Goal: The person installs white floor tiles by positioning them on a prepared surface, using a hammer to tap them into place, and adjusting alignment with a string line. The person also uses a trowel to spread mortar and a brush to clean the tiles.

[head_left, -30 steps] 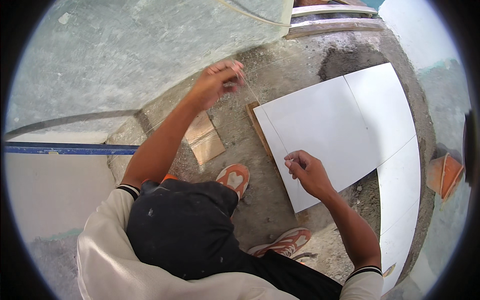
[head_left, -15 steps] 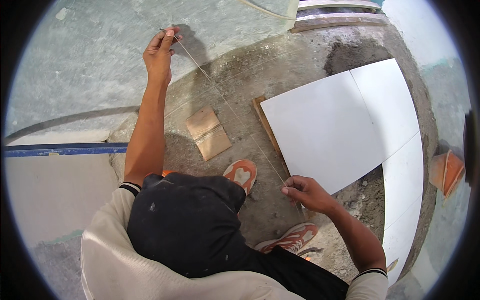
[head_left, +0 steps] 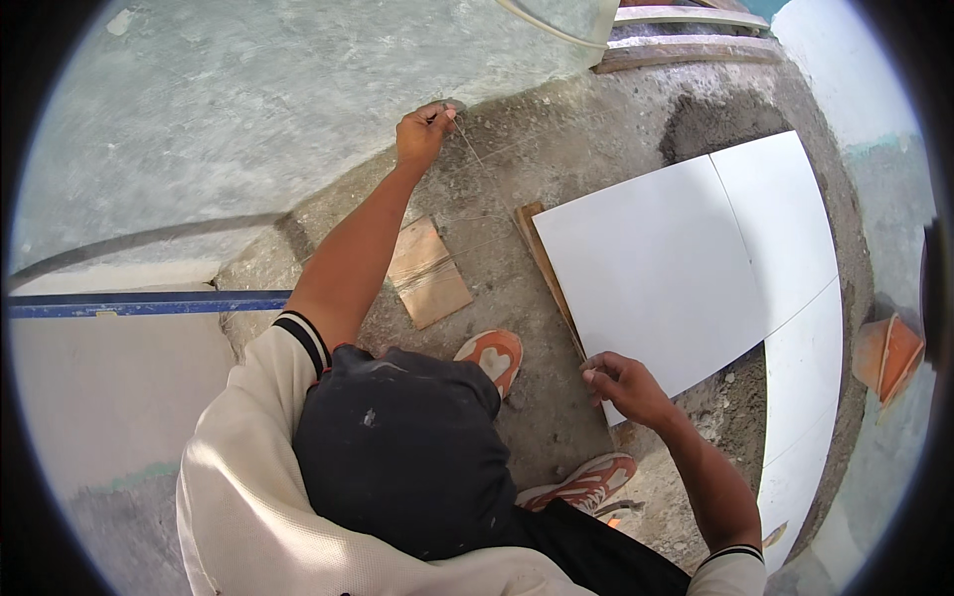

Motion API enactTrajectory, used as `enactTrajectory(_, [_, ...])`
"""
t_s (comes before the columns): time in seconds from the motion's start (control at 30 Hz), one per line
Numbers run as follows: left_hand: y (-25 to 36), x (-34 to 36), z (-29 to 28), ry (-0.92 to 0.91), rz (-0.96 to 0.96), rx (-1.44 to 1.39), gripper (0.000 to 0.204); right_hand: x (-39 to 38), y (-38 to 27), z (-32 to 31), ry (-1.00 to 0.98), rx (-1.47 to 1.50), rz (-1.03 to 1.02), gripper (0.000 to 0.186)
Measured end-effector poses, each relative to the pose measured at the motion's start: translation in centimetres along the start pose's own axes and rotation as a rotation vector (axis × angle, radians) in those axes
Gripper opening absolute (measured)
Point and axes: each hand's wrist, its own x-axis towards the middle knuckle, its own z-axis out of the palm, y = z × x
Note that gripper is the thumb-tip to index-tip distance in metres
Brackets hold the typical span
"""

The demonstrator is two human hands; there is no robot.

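My left hand (head_left: 422, 137) is reached out to the foot of the grey wall, its fingers closed on a thin string (head_left: 465, 142). A small dark thing shows at those fingertips, too small to name. From there the string runs toward the large white tile (head_left: 651, 263), growing hard to see along its left edge. My right hand (head_left: 624, 387) is pinched closed by that tile's near left corner, where the string reaches the fingers. A wooden strip (head_left: 549, 276) lies along the tile's left edge.
More white tiles (head_left: 810, 397) lie along the right side, with dark mortar (head_left: 711, 124) beyond. A cardboard piece (head_left: 429, 273) is on the floor near my shoe (head_left: 492, 360). An orange bucket (head_left: 886, 358) is at far right. Wooden boards (head_left: 686, 50) and a blue bar (head_left: 159, 304) are nearby.
My left hand has moved right and down from the wall face to the wall's foot, still holding the string. My right hand has shifted slightly right, and the whole view has shifted a little.
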Motion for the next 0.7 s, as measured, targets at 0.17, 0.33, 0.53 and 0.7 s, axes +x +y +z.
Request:
enactTrajectory(0.17, [0.8,0.2,0.7,-0.024,-0.059,0.083,0.023,0.1,0.8,0.3,0.035,-0.143,-0.052,0.028])
enactTrajectory(0.33, [5.4,-3.4,0.4,-0.414,0.250,0.108,0.024,1.5,-2.7,-0.5,0.339,-0.467,-0.357,0.025])
enactTrajectory(0.53, [11.7,-16.0,2.1,-0.955,0.543,0.070,0.021,3.1,-9.9,-1.3,0.582,-0.471,-0.668,0.016])
enactTrajectory(0.7, [12.9,-21.5,0.8,-0.991,0.431,-0.027,0.018,2.1,-10.1,-0.1,0.383,-0.587,-0.532,0.013])
